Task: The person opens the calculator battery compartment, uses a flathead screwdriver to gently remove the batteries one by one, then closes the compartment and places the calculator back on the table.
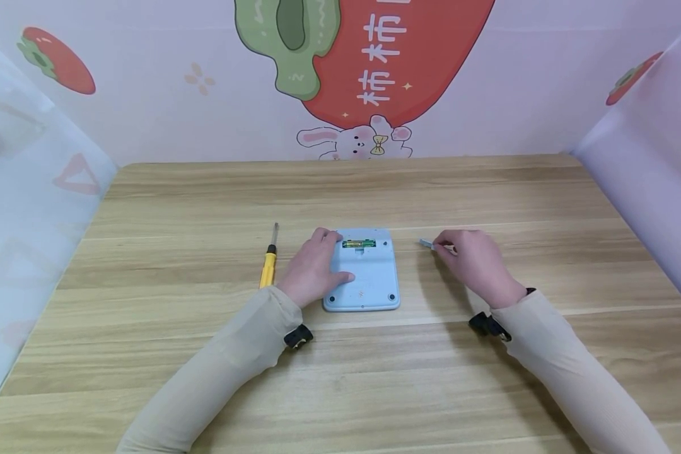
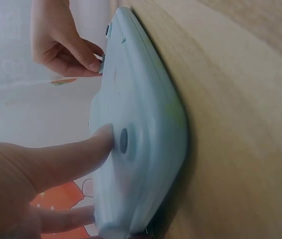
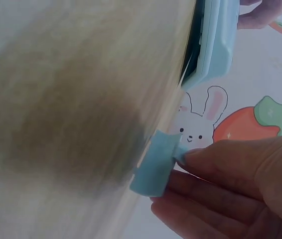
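Note:
A light blue calculator (image 1: 369,271) lies back side up on the table, its battery compartment uncovered. Inside that compartment is a green and gold battery (image 1: 359,243). My left hand (image 1: 311,268) holds the calculator at its left side, the thumb (image 2: 88,149) pressed on the back and the fingers at the upper left corner. To the right of the calculator, my right hand (image 1: 477,261) pinches a small light blue battery cover (image 3: 156,164) between thumb and fingers. The cover is apart from the calculator, low above the table in the right wrist view.
A yellow-handled screwdriver (image 1: 268,265) lies left of the calculator, shaft pointing away, its handle end partly hidden by my left sleeve. The wooden table (image 1: 374,378) ends at a printed cloth backdrop (image 1: 204,113) behind, with cloth on both sides too.

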Tool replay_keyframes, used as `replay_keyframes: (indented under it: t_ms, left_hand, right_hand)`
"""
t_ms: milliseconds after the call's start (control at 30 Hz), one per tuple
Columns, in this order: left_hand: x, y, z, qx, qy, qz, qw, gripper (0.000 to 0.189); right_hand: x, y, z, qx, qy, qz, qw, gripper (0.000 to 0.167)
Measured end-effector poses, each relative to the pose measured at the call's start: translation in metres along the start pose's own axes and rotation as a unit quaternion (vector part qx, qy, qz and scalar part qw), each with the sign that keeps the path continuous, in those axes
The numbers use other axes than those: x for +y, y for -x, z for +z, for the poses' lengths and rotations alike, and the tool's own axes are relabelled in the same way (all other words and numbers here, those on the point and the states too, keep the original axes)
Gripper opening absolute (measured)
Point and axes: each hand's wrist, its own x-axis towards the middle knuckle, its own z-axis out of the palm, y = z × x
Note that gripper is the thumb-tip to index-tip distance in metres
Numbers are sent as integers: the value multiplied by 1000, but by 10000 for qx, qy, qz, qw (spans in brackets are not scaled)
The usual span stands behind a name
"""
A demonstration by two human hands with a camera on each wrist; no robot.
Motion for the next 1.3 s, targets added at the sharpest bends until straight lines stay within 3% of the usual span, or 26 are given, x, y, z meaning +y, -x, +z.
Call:
replay_keyframes:
  t_ms: [1033, 1300]
  left_hand:
    - [0, 0, 0, -23, 33, 14, 10000, 70]
    - [1, 1, 0, 3, 1, 29, 10000, 71]
  right_hand:
    - [-8, 7, 5, -413, 343, -130, 9985, 4]
    - [-8, 8, 4, -276, 194, -30, 9994, 5]
